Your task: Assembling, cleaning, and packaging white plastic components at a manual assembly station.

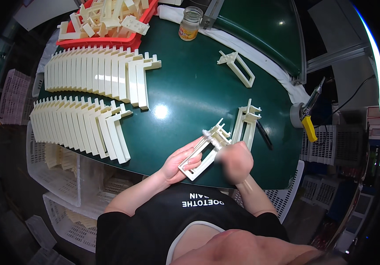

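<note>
My left hand (179, 164) grips a cream plastic frame (193, 173) by its long side, tilted up over the table's near edge. Whitish, fluffy-looking material (212, 138) lies across the frame's pronged end. My right hand (235, 162) is closed in a fist at the right side of that frame; its fingers are blurred, and I cannot make out what they hold. Just beyond my right hand lies a second cream frame (248, 115), partly hidden by it. A dark pen-like stick (264, 135) rests beside this one. Farther back lies a third cream frame (241, 70).
Two rows of cream parts (93, 76) stand packed at the left of the green table (176, 79). Behind them is a red bin (132, 42) of loose pieces. A glass jar (190, 24) stands at the back; a yellow-handled tool (310, 126) sits at the right edge.
</note>
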